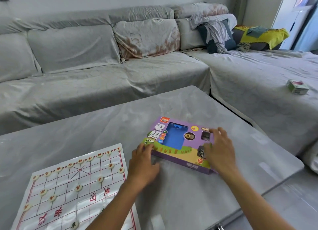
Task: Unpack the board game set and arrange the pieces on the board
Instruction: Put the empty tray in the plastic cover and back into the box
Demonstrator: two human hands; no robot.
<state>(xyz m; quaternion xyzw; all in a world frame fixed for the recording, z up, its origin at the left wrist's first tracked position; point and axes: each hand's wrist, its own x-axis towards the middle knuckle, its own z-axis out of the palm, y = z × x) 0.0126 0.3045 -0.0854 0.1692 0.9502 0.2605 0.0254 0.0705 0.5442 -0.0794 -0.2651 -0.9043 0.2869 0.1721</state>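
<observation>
In the head view, the left hand (142,164) is lying with fingers spread and nearly straight, its fingertips touching the near left corner of the game box (182,143), while the right hand (220,150) is resting flat on the box's right end, fingers extended and splayed over the lid rather than curled around it; neither hand is gripping anything. The box is sitting flat on the table (172,109), at about one o'clock from the centre of the tabletop, turned a little so its long edge is running from ten o'clock to four o'clock. It is a flat purple cardboard carton with a blue window in the middle, a green and tan strip along the near edge and printed lettering. At eight o'clock from the box, well apart from it, the board (72,186) is lying spread out: a thin, glossy white sheet ruled with red grid lines and red characters. Pale round pieces (78,188) with red markings are standing on its far rows. The table is showing a smooth, grey, slightly reflective top with rounded corners. Beyond it, at twelve o'clock, a sofa (103,74) draped in wrinkled grey patterned fabric is wrapping round toward three o'clock, with plump cushions, crumpled clothes (216,33) and a yellow cloth (263,35) piled at its far right. A small carton (297,87) is lying on the right-hand seat.
</observation>
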